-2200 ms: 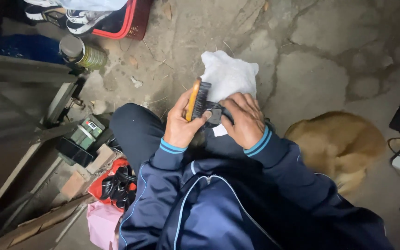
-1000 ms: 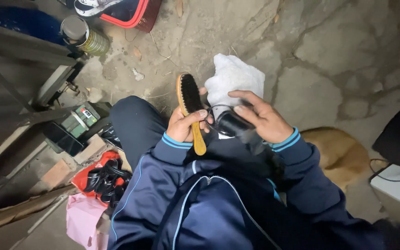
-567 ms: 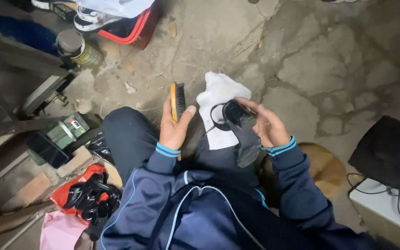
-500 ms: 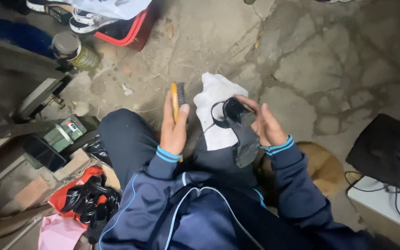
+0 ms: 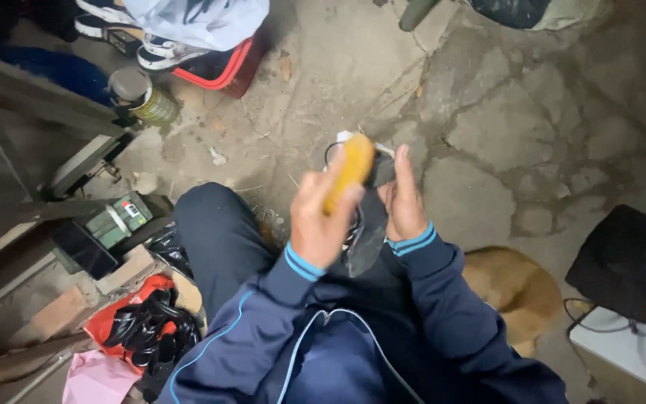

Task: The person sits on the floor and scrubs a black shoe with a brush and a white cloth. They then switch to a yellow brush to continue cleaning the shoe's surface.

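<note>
Your left hand (image 5: 321, 224) is clenched round a wooden brush (image 5: 348, 170), w/ the yellow-brown back facing up and blurred, so bristles can't be made out. The brush sits right over the dark shoe (image 5: 368, 224), which rests btwn your two hands above your lap. Your right hand (image 5: 401, 202) grips the shoe from its far side, fingers pointing up along it; a bit of white cloth (image 5: 345, 138) shows just behind the brush tip, on the cracked concrete floor (image 5: 502, 127).

Both arms wear a navy jacket w/ light-blue cuff stripes. Your left knee, in dark trousers, points toward the upper left. Left of it: a dark box w/ a green item in it (image 5: 110, 224), and nearer you a red bag (image 5: 125, 329) of black glossy pieces w/ pink cloth (image 5: 99, 378) beside it. A tin can (image 5: 140, 93) stands up top near a red crate (image 5: 218, 67). To your right lies a tan furry shape (image 5: 514, 288), partly hidden by your right arm; a black bag (image 5: 622, 262) sits farther right.
</note>
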